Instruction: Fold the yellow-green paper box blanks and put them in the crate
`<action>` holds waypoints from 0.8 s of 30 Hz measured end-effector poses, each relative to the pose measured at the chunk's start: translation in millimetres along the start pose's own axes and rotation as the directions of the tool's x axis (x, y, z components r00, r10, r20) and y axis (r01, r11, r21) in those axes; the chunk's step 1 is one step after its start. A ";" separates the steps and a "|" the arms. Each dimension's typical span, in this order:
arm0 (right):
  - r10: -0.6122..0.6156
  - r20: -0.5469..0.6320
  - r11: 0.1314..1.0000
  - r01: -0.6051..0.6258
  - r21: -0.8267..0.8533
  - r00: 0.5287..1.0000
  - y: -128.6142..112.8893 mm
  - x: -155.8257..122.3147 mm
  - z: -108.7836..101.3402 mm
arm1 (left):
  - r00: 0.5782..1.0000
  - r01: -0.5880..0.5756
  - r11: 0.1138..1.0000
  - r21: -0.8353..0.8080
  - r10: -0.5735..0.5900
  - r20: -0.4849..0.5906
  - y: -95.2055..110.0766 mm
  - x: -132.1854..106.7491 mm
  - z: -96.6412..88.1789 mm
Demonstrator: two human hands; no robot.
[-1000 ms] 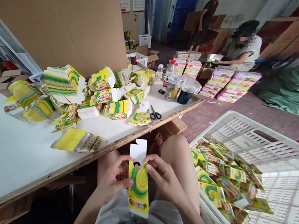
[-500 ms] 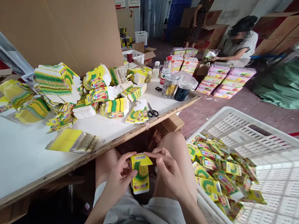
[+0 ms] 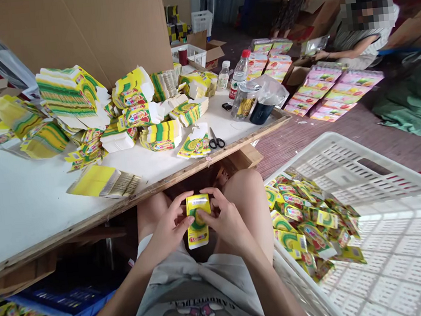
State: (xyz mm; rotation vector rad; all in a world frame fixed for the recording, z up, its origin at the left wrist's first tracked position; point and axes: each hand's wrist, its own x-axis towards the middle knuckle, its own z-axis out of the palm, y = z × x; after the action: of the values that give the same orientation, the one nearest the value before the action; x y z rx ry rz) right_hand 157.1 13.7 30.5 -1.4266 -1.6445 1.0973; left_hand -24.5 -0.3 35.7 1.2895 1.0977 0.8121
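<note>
Between my knees, a small yellow and green carton (image 3: 199,234) stands held by both hands, its barcode end up. My left hand (image 3: 173,225) grips its left side, thumb on the front face and fingers at the top edge. On the right side, my right hand (image 3: 227,219) presses its thumb on the front, with the index finger at the top corner. Ahead on the table, a loose stack of flat cartons (image 3: 95,181) lies near the edge, and several bundles of flat cartons (image 3: 73,99) are heaped behind it.
A white crate (image 3: 386,173) at my right holds many yellow cartons. Below left is a blue crate (image 3: 76,310) with more cartons. Scissors (image 3: 215,140), a red-capped bottle (image 3: 238,76) and a jar (image 3: 245,102) stand or lie on the table (image 3: 20,196). Two people are beyond stacked pink boxes (image 3: 353,92).
The carton's top flap, sticking out to the right before, now lies in against the carton. My right hand has moved in, its thumb onto the front. The view has tilted down.
</note>
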 end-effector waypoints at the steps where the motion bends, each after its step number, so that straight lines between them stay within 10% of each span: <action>1: 0.010 0.002 1.000 -0.010 -0.022 1.000 -1.4 1.9 -0.4 | 1.000 0.004 1.000 -0.015 -0.004 0.007 1.6 2.5 0.1; 12: -0.144 -0.068 0.988 0.148 0.054 0.987 -5.9 12.7 -13.1 | 1.000 0.016 0.990 -0.139 -0.014 0.015 16.2 17.1 -14.7; 17: -0.103 -0.271 0.961 0.166 0.220 0.957 -5.3 0.3 -18.1 | 1.000 -0.019 0.986 -0.168 0.020 0.002 18.4 24.4 17.6; 21: -0.208 -0.608 0.974 0.223 -0.051 0.767 -11.7 -21.9 -59.4 | 0.969 -0.216 0.975 -0.052 0.220 0.109 33.0 70.5 41.1; 24: -0.305 -0.801 0.923 -0.047 -0.381 0.515 -6.6 -41.8 -103.1 | 0.941 -0.155 0.851 0.503 0.283 -0.188 40.2 132.6 25.4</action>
State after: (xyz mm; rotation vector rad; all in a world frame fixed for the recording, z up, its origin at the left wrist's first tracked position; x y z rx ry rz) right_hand 253.9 -11.7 79.4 -1.6385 -1.1659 -0.1145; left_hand 45.2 121.1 51.2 1.7933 1.4387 0.9300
